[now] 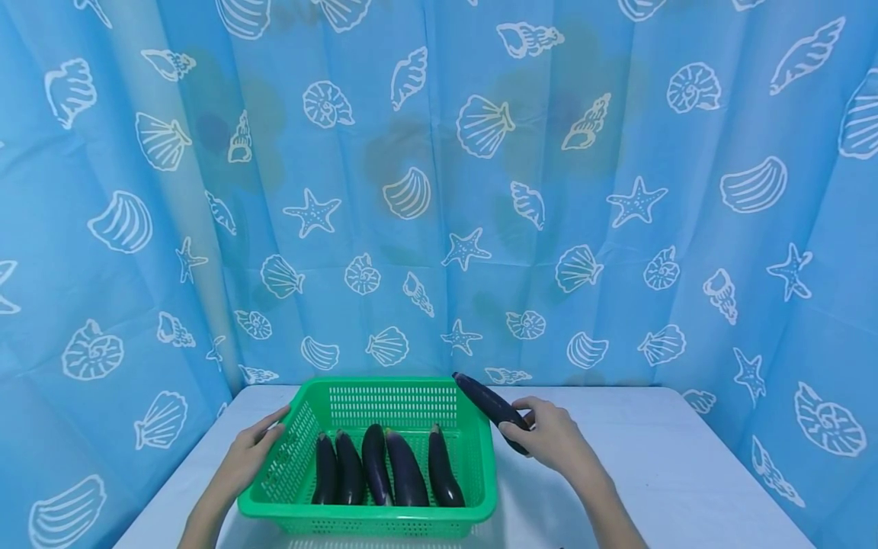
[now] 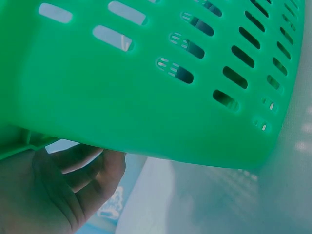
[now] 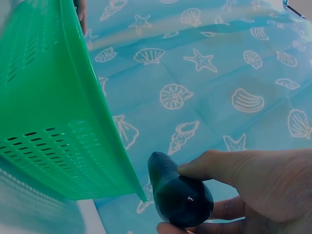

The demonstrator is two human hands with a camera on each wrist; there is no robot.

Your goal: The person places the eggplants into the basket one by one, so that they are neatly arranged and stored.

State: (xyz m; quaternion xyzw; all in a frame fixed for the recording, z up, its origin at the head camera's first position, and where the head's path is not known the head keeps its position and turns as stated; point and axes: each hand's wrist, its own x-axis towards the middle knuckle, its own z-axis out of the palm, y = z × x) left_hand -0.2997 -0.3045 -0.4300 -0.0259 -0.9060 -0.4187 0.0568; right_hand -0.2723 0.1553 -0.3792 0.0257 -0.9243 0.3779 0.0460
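A green plastic basket (image 1: 370, 514) with slotted walls stands on the white table. Inside it, several dark purple eggplants (image 1: 407, 469) lie side by side, stems toward the far wall. At the basket's left side, my left hand (image 1: 248, 450) holds the rim; in the left wrist view its bent fingers meet the rim's edge, with the thumb hidden. My right hand (image 1: 552, 435) grips another eggplant (image 1: 487, 400) between thumb and fingers, just right of the basket. This eggplant is tilted, its upper end above the basket's right back corner. The right wrist view shows its rounded end (image 3: 183, 200) close up.
The white table (image 1: 631, 450) extends to the right of the basket. A blue curtain (image 1: 439, 191) with white shells and starfish hangs behind the table and along both sides.
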